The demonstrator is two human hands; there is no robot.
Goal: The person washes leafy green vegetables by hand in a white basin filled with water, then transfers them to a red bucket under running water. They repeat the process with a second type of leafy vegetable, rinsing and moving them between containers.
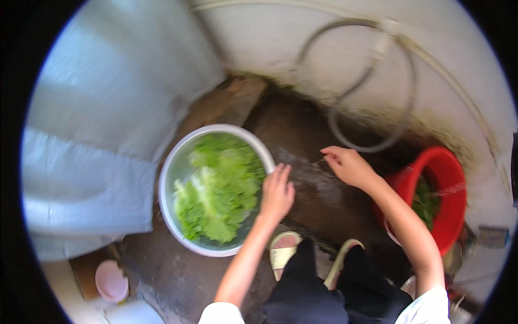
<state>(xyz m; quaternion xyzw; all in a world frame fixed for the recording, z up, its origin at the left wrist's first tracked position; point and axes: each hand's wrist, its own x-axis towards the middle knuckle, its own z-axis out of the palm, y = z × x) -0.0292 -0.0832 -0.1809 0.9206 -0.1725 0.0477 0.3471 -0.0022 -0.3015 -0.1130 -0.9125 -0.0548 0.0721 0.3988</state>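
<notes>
A large white basin (172, 218) stands on the wet floor, with leafy green lettuce (220, 190) in it. At the basin's right rim is my left hand (278, 192), fingers apart; whether it touches the rim is hard to tell. My right hand (344, 164) hangs above the floor between the basin and a red bucket (451, 194), its fingers curled together. Whether something small sits between those fingertips cannot be made out. Inside the bucket, partly behind my right forearm, lie green leaves (425, 200).
A grey hose (366, 148) hangs looped from a white fitting (389, 30) on the wall. Silvery sheeting (93, 182) covers the left side. A small pink bowl (111, 280) is at the lower left. My feet in pale slippers (283, 253) are below my hands.
</notes>
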